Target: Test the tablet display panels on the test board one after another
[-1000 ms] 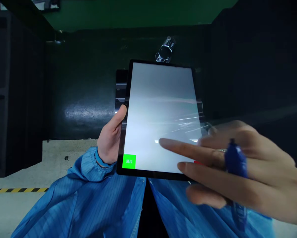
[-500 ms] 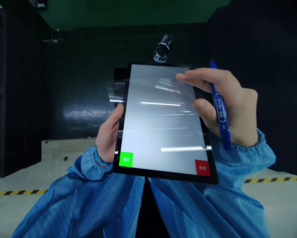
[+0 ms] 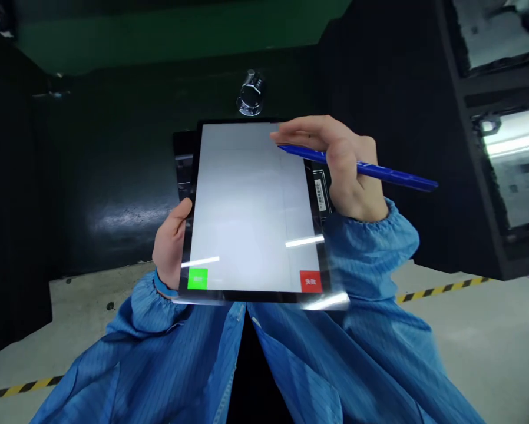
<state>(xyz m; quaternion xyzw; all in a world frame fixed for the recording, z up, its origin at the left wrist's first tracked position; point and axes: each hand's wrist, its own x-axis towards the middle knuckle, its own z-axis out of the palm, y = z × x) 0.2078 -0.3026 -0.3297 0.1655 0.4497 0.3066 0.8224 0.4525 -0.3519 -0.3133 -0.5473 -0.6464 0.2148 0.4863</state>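
Apparently concrete floor (image 3: 463, 330) with yellow-black hazard tape (image 3: 441, 289)

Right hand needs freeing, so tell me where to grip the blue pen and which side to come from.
Grip the free end of the blue pen, beyond the right hand, coming from the right. That stretch of the long, thin barrel sticks out clear of the hand, so fingers can probably close around it.

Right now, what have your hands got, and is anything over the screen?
Left hand gripping the tablet by its lower left edge. Right hand holding a blue marker pen, fingertips over the screen's top edge. Green button and red button showing.
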